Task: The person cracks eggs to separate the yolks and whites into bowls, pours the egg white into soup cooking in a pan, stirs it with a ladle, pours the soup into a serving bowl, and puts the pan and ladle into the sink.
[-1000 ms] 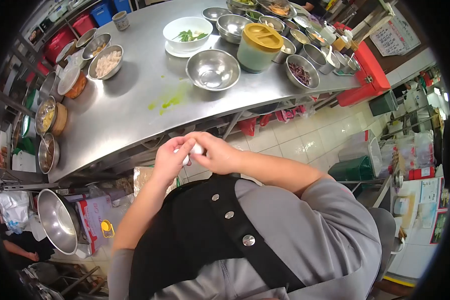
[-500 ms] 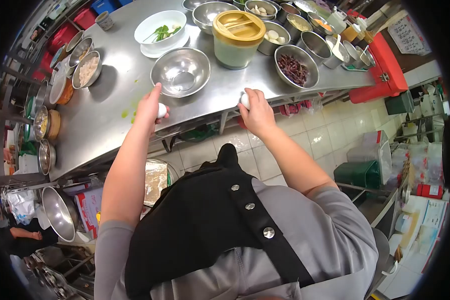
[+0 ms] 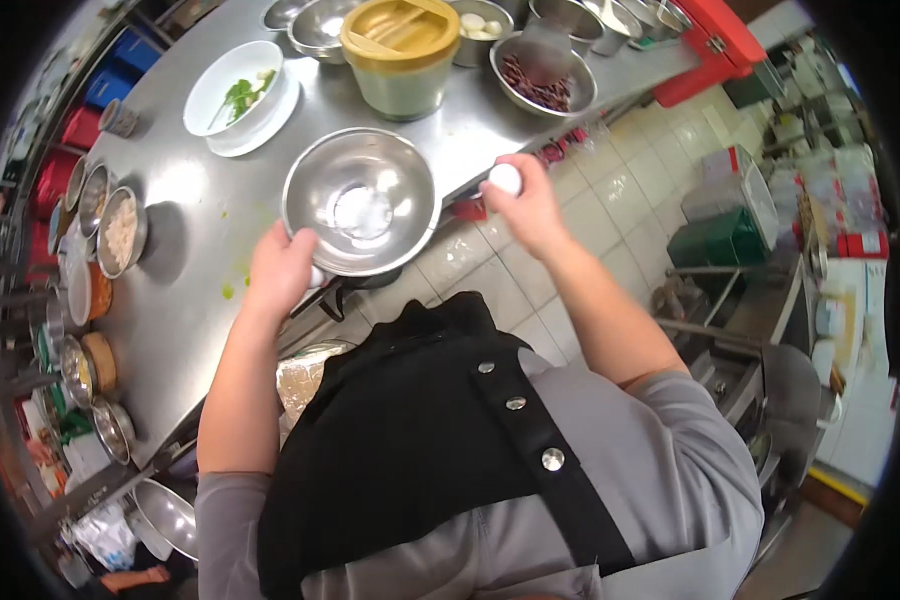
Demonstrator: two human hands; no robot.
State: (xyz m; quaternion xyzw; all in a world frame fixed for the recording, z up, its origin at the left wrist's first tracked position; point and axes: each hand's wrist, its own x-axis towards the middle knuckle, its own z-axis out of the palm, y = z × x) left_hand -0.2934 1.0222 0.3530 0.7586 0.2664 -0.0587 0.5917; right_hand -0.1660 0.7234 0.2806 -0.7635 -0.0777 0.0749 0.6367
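Observation:
An empty steel bowl (image 3: 360, 200) stands near the front edge of the metal table. At its lower left rim is my left hand (image 3: 283, 268), its fingers wrapped round a white egg (image 3: 317, 277) that shows only in part below the rim. To the right of the bowl, off the table edge, my right hand (image 3: 527, 205) grips another white egg (image 3: 505, 179), with the egg showing at the fingertips. Behind the bowl sits a tub with a yellow lid (image 3: 400, 70). A white bowl with green leaves (image 3: 232, 95) rests on a white plate at the back left.
Dark red pieces fill a steel bowl (image 3: 542, 78) at the right. Several bowls line the left side, one holding pale meat (image 3: 122, 232). A red box (image 3: 710, 50) is at the far right of the table. A person's arm (image 3: 135, 578) shows at the lower left.
My hands have parted from over the apron, each with an egg, and moved forward to either side of the steel bowl. That bowl now sits nearer to me, at the table edge.

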